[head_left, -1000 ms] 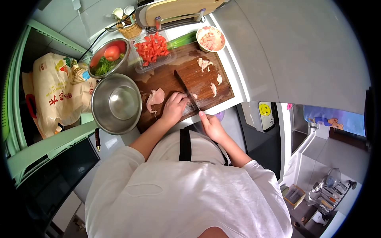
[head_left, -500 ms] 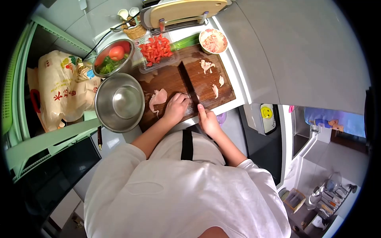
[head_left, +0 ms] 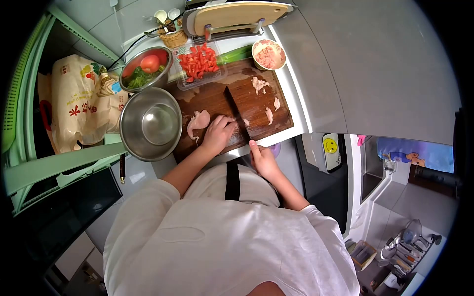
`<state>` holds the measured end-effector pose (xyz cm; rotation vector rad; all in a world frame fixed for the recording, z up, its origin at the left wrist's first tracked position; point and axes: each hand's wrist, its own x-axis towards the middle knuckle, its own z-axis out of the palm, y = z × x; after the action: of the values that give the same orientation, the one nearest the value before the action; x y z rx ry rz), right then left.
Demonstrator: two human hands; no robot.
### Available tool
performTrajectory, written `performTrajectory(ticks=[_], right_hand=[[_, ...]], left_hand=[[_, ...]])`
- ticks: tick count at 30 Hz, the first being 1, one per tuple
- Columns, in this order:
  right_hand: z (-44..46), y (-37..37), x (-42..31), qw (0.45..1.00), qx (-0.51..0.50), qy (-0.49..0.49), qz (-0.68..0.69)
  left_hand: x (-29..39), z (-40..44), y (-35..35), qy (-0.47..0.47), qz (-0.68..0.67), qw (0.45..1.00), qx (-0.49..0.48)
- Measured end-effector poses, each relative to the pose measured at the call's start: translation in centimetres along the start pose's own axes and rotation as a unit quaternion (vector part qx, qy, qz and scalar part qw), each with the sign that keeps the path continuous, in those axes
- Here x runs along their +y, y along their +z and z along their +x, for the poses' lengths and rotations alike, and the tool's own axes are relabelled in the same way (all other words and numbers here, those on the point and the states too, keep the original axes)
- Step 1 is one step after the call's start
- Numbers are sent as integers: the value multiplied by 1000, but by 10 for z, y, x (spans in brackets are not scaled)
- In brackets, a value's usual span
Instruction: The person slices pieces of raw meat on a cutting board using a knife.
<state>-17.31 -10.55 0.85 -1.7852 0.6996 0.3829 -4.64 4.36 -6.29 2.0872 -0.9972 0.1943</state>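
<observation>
My right hand [head_left: 264,159] is wrapped round the handle of a dark kitchen knife [head_left: 234,106] at the near edge of a wooden cutting board [head_left: 207,98]. The blade points away from me across the board. Left of the blade, my left hand [head_left: 218,134] rests with bent fingers on raw meat, mostly hidden beneath them. A small pink piece [head_left: 246,122] lies just right of the blade. Farther left is a larger pale slice of raw meat [head_left: 198,123]. Trimmed scraps [head_left: 259,85] and two small strips [head_left: 269,115] sit on the board's right side.
Beyond the board stand a clear tray of chopped red pieces [head_left: 197,61], green stalks [head_left: 236,54] and a bowl of cut meat [head_left: 269,54]. At left are an empty steel bowl [head_left: 150,124] and another steel bowl [head_left: 129,74] holding tomatoes and greens.
The view has shifted slightly. The small pink piece beside the blade shows more clearly now, and my right hand sits a little lower and farther right with the knife. My left hand stays in place.
</observation>
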Motion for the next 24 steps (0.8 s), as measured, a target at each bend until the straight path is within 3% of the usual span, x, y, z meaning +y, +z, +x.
performTrajectory(ticks=[8, 11, 14, 18, 21, 22, 24], right_hand=[[-3, -1, -15, 999, -10, 36, -17], [16, 5, -8, 1000, -3, 8, 3], [23, 6, -17, 998, -24, 45, 46], [5, 5, 3, 999, -15, 16, 38], [27, 16, 13, 994, 55, -57, -69], [34, 19, 7, 994, 62, -77, -41], [32, 18, 0, 998, 44, -24, 35]], left_hand=[[-1, 2, 2, 0, 14, 999, -35], [-2, 2, 1, -5, 1, 999, -37], [0, 1, 4, -16, -14, 999, -39], [-2, -1, 6, -16, 6, 999, -41], [-2, -3, 8, -11, 0, 999, -32], [-2, -3, 8, -10, -2, 1000, -27], [-3, -3, 6, -10, -5, 999, -39]])
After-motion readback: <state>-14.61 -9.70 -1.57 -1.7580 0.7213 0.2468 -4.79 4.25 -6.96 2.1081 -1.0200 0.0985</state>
